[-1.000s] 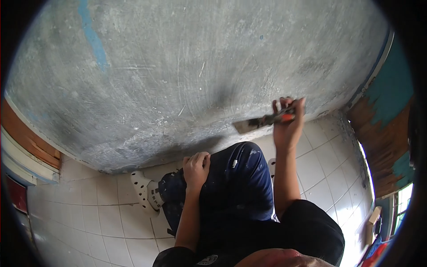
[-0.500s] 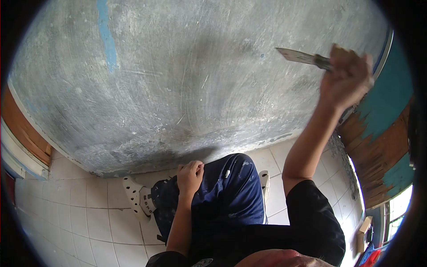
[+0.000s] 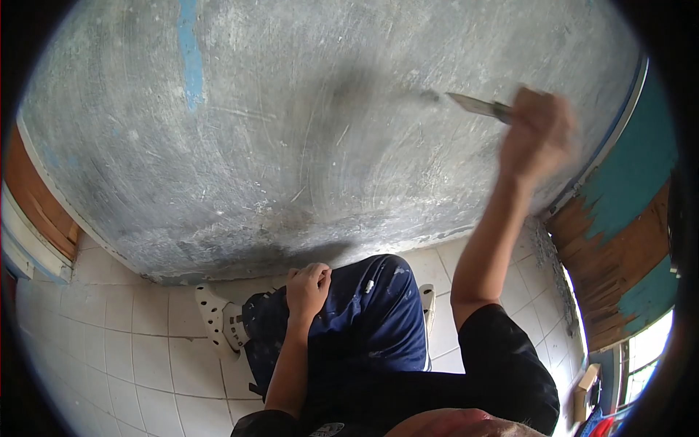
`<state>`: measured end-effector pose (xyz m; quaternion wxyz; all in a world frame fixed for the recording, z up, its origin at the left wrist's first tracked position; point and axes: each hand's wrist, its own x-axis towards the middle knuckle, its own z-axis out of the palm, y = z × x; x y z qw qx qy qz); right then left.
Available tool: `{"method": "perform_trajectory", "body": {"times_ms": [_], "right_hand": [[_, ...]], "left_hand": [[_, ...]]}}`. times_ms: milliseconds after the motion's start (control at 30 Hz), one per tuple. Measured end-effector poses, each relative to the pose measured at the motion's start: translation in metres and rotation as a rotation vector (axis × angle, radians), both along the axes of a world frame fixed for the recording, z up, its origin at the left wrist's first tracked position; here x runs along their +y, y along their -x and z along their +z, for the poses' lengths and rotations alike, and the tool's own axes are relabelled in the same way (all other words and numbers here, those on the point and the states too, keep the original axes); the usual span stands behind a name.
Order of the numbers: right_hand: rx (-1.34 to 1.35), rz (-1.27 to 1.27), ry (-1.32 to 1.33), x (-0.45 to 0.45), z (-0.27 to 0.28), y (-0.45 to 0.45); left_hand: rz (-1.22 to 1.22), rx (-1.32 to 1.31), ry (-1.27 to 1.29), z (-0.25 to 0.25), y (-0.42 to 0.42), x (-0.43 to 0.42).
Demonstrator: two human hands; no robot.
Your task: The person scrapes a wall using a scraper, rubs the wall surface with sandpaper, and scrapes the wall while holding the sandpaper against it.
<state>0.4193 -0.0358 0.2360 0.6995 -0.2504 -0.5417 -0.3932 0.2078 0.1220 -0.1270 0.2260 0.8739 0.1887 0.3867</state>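
My right hand (image 3: 537, 137), blurred by motion, is wrapped round the handle of a scraper (image 3: 477, 106). Its thin blade points left, the tip close to the scuffed grey wall (image 3: 291, 146); whether it touches, I cannot tell. A dark shadow patch lies on the wall just left of the tip. My left hand (image 3: 308, 288) rests on the knee of my dark blue trousers (image 3: 378, 313), its fingers curled in, with nothing seen in them. The trousers carry white specks.
A strip of blue paint (image 3: 191, 54) runs down the wall's upper left. White tiles (image 3: 196, 364) cover the floor, and my white clog (image 3: 211, 320) stands near the wall's foot. At right is a peeling teal and brown wooden panel (image 3: 619, 233); a small box (image 3: 587, 392) sits below it.
My right hand has moved left and slightly down with the scraper, whose blade tip is a little lower. The view has shifted slightly. My left hand stays on the knee.
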Motion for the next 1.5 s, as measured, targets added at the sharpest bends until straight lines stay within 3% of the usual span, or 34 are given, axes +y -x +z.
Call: {"method": "perform_trajectory", "body": {"times_ms": [167,300,333,367,567,767,933,1133,1200,1333,1500], "right_hand": [[0.093,0.173,0.046,0.010,-0.008,0.002],[0.019,0.330,0.036,-0.018,0.008,0.019],[0.016,0.332,0.037,-0.013,0.008,0.016],[-0.005,0.091,0.005,-0.005,0.005,0.010],[0.159,0.130,0.100,0.009,-0.006,-0.003],[0.031,0.198,0.074,-0.012,0.005,0.009],[0.074,0.029,0.115,0.016,-0.002,0.000],[0.034,0.239,0.071,-0.007,0.001,0.007],[0.050,0.047,0.093,0.022,-0.005,0.000],[0.157,0.184,0.091,0.015,0.000,0.011],[-0.047,0.102,0.087,-0.006,0.005,0.020]], "left_hand": [[0.005,0.009,-0.019,0.000,0.005,-0.002],[-0.002,-0.002,-0.002,-0.002,0.003,0.000],[-0.010,0.002,0.008,-0.001,0.003,0.001],[-0.010,-0.001,0.008,0.000,0.002,0.002],[-0.011,0.005,0.002,-0.002,0.007,-0.003],[-0.004,-0.003,-0.003,0.000,0.002,0.001],[-0.013,-0.006,-0.007,0.001,0.004,-0.001],[-0.009,-0.007,-0.027,-0.001,0.003,0.002],[-0.013,-0.008,-0.013,-0.002,0.003,0.001],[-0.006,-0.027,-0.002,0.001,0.005,-0.001],[0.003,-0.016,-0.008,-0.002,0.003,0.002]]}}
